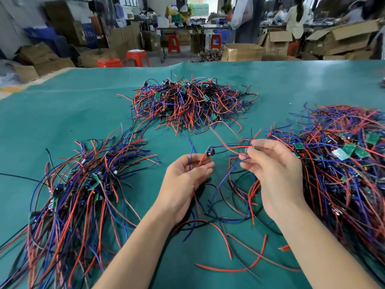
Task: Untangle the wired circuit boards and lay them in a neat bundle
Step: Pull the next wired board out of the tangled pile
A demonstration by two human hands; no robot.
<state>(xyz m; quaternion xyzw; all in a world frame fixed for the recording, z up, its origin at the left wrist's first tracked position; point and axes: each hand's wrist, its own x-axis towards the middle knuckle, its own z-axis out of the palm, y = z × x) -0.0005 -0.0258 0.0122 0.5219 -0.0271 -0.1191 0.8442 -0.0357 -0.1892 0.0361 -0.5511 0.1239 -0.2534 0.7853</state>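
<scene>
A small circuit board (210, 152) with red, blue and black wires hangs in the air between my hands. My left hand (185, 180) holds, palm up, with curled fingers, some of its red and blue wires. My right hand (275, 174) pinches other wires of it at the fingertips. A tangled heap of wired boards (343, 163) lies at the right, touching my right hand's far side. A laid-out bundle (83, 195) of boards with wires running toward me lies at the left. A third tangled heap (187, 103) sits farther back in the middle.
The table is covered by a green mat (62, 113). Loose red, blue and black wires (225, 236) lie on it below my hands. Beyond the table's far edge stand cardboard boxes (241, 52), red stools (137, 58) and people at other benches.
</scene>
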